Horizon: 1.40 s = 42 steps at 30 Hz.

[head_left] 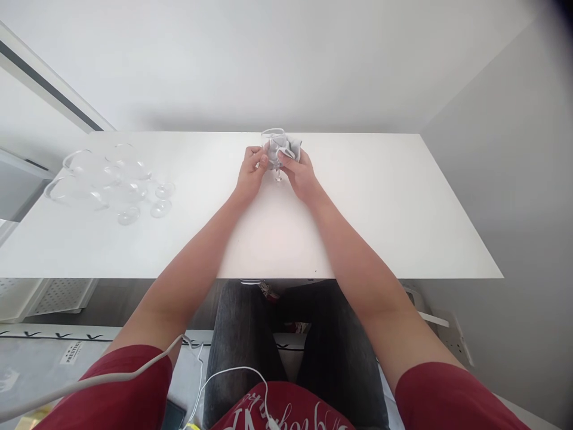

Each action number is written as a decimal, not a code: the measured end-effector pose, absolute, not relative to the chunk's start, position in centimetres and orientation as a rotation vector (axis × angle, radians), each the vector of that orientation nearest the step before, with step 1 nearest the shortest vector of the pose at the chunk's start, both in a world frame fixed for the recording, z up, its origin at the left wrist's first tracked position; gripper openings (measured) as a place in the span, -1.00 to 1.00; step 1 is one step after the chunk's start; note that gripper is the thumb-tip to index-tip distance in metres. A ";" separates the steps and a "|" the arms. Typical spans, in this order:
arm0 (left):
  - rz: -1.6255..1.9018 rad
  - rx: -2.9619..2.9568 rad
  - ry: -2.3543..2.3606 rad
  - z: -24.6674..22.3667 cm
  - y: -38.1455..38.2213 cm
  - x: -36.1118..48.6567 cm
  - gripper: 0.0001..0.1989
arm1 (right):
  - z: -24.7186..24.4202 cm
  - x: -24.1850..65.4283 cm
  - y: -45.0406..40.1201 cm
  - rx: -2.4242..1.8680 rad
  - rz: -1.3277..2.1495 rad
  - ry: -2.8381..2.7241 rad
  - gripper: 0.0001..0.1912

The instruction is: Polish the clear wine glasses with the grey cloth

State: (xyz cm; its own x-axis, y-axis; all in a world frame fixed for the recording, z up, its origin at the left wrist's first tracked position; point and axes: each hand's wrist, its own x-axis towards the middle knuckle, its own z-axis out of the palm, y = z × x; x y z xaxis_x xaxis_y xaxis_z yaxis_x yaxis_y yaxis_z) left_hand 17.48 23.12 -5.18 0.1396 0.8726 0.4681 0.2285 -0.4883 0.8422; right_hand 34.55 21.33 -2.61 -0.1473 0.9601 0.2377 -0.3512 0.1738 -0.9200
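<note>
A clear stemmed wine glass (274,138) is held upright between my two hands over the far middle of the white table (380,209). Around the left side of its bowl close the fingers of my left hand (253,169). My right hand (301,171) pinches a pale grey cloth (294,147) against the right side of the bowl. The stem and foot show between my wrists; whether the foot touches the table I cannot tell. Part of the cloth is hidden behind the glass and fingers.
Several clear wine glasses (128,214) stand grouped at the table's left end. A white wall rises behind the table, and a grey wall (514,149) is at the right. White cables (134,373) cross near my left sleeve. A perforated white basket (62,295) sits below the table's left.
</note>
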 end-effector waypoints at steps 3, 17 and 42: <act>1.321 1.824 1.045 -5.2 23.0 17.8 -0.35 | -2.1 34.6 21.0 -0.727 1.229 -1.146 -0.39; 1.103 1.703 0.754 -4.8 22.2 19.2 -0.37 | -3.3 34.2 22.2 -0.678 1.135 -0.971 -0.36; 0.811 1.619 0.717 -3.1 20.5 18.5 -0.39 | -2.6 35.6 22.4 -0.572 1.265 -1.301 -0.29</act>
State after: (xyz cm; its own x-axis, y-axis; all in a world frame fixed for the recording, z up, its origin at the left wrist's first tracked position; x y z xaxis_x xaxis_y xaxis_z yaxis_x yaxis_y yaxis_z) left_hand 18.51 20.45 -3.08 0.5773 0.8060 0.1308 0.0317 -0.1821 0.9828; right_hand 35.62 22.37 -2.55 -0.2058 0.9012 0.3815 -0.3562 0.2942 -0.8869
